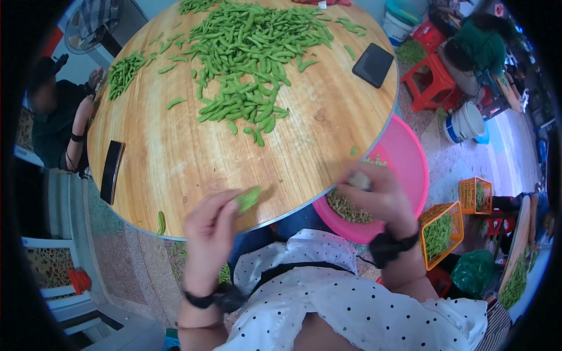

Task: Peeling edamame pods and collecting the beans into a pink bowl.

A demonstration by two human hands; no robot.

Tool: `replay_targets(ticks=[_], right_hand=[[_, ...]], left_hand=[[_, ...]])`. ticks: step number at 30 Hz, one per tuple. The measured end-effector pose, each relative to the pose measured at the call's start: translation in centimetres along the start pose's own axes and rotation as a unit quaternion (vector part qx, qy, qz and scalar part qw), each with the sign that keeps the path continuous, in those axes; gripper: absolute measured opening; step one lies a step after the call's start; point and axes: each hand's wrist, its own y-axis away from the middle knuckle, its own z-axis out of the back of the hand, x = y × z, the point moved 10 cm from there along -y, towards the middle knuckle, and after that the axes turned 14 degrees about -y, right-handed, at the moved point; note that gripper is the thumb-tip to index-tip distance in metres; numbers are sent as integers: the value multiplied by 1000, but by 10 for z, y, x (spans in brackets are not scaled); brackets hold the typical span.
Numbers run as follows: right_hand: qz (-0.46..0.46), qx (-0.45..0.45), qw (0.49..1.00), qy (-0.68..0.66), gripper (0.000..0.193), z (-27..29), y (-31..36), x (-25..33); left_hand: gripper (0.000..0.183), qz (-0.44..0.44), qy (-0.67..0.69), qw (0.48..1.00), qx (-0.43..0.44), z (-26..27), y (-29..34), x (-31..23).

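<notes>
Your left hand [209,225], lower centre of the frame, pinches a green soybean pod [248,199] between thumb and fingertips; your right hand [373,192], over the pink basin [411,153] right of centre, is curled nearly closed, any hold too blurred to tell. The pod should be light, springy and perhaps slick, so pinch gently near one end.

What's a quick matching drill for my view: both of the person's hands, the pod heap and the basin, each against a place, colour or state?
1. Left hand
2. Right hand
3. Pod heap
4. Basin

A. Bright pink
B. Above the basin
C. Pinching a green pod
D. Lying on the wooden table

Pairs: 1-C, 2-B, 3-D, 4-A
</notes>
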Motion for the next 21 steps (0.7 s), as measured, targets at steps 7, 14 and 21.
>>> replay_targets(ticks=[7, 14, 21], right_hand=[[105, -181, 970, 125, 13, 81, 40, 9], [344, 153, 898, 228, 15, -114, 18, 30], [197, 183, 963, -4, 19, -124, -5, 39]], left_hand=[[19, 148, -182, 951, 202, 78, 55, 61], [19, 68, -214, 972, 70, 70, -17, 28], [12, -216, -278, 936, 11, -30, -120, -32]])
